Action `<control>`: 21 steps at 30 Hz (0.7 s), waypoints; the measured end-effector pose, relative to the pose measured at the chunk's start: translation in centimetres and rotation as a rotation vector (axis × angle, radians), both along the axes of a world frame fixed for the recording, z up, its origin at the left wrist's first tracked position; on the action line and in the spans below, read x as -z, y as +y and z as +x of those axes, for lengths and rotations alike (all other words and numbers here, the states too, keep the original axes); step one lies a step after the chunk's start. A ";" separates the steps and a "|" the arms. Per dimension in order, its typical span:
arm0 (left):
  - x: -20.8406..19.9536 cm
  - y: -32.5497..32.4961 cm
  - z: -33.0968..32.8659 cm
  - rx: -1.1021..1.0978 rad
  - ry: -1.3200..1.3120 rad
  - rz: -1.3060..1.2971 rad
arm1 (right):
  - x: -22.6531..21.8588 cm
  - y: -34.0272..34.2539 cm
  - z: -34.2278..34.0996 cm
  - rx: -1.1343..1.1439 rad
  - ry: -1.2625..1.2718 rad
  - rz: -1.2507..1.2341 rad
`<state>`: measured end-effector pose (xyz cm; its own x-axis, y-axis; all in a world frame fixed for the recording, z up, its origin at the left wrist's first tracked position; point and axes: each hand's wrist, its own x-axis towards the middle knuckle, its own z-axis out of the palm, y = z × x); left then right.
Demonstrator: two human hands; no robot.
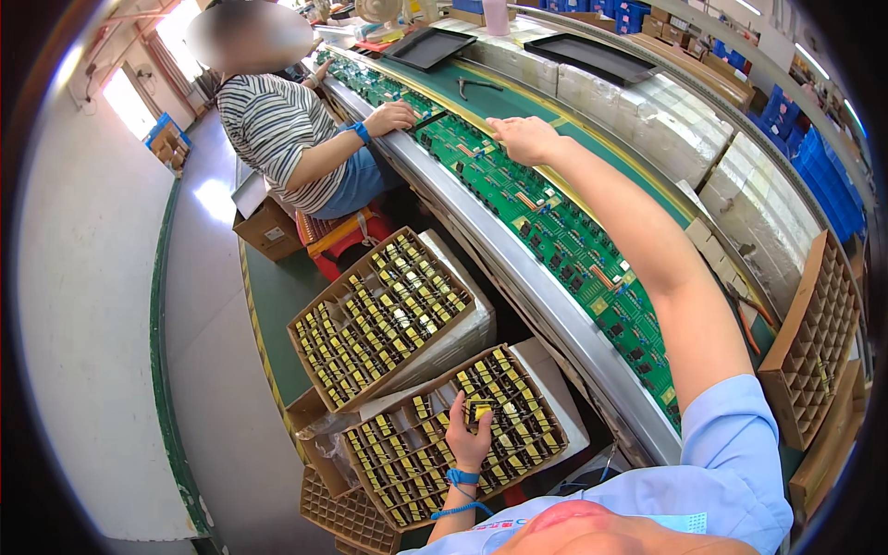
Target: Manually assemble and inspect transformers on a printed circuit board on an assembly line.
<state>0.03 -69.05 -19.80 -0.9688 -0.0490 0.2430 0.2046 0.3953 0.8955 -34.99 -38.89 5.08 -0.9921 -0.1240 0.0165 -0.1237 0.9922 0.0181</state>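
Note:
My left hand [469,442], with a blue wrist strap, is over a divided cardboard box [407,518] of yellow-and-black transformers. Between its thumb and fingers sits one yellow transformer [482,409]. My right arm stretches forward across a long row of green circuit boards [555,227] on the line. At the far edge of the boards is my right hand [525,141], its fingers curled together and pointing left; whatever lies under the fingertips is hidden.
A second box of transformers [379,319] stands beyond the first. On the left a co-worker [282,139] in a striped shirt sits with a hand at the boards. Pliers [479,86] and black trays [428,48] lie across the line. An upright divided carton [814,342] stands right.

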 end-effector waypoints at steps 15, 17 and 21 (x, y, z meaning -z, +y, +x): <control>-0.4 0.3 -0.4 0.019 -0.087 0.039 | 6.7 -3.5 -6.7 -0.058 -0.071 -0.074; 0.5 -0.2 -0.1 0.022 -0.055 -0.016 | 6.4 -3.4 -6.8 -0.061 -0.053 -0.095; 1.0 -0.6 -0.6 0.019 -0.064 0.004 | 6.6 -4.2 -7.0 -0.066 -0.036 -0.026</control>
